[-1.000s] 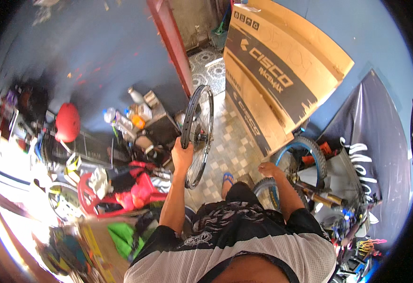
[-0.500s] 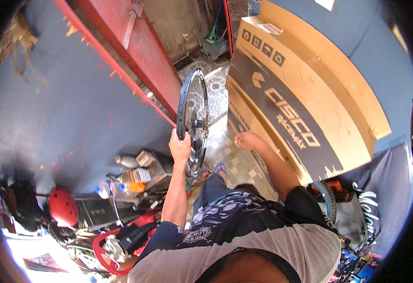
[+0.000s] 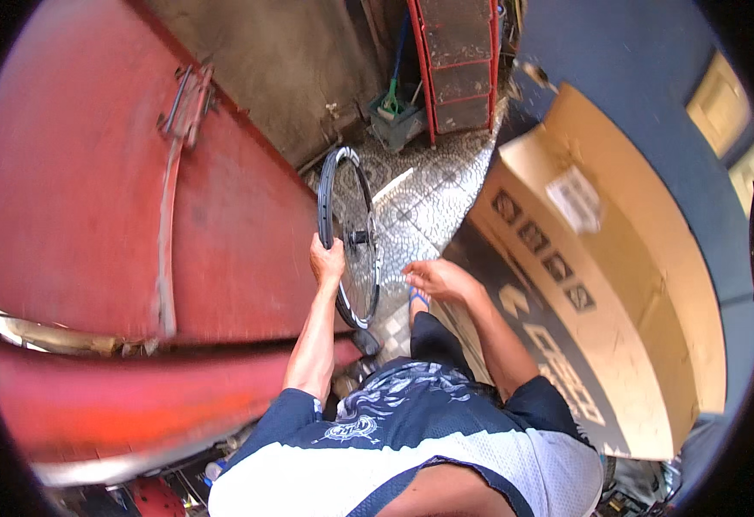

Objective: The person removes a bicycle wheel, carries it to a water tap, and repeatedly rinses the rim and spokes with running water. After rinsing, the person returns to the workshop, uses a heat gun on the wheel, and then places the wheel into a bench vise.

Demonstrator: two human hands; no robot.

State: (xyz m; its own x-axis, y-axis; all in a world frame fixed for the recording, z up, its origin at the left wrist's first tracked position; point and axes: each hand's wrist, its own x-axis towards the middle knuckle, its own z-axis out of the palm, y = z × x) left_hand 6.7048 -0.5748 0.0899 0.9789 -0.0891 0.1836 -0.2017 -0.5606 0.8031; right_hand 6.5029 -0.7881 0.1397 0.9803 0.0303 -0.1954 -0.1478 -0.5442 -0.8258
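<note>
My left hand (image 3: pixel 327 257) is closed around the rim of a black bicycle wheel (image 3: pixel 325 202) with white markings, thin spokes and a dark hub, held upright in front of me without a visible tyre. My right hand (image 3: pixel 441 280) hangs to the right of the wheel, fingers loosely curved and apart, holding nothing that I can see. Below it, my foot in a blue flip-flop (image 3: pixel 419 296) stands on the floor.
A red metal door (image 3: pixel 75 189) fills my left side. Large printed cardboard boxes (image 3: pixel 618 327) lean on the blue wall at right. Ahead, a doorway leads onto patterned tiles (image 3: pixel 411 207), with a grey bucket (image 3: pixel 390 129), a mop and a red metal rack (image 3: pixel 452 69).
I have moved forward with the wheel toward the doorway; the red door now fills the left and the cluttered shelves have mostly left view. My right hand has swung forward, nearer the wheel.
</note>
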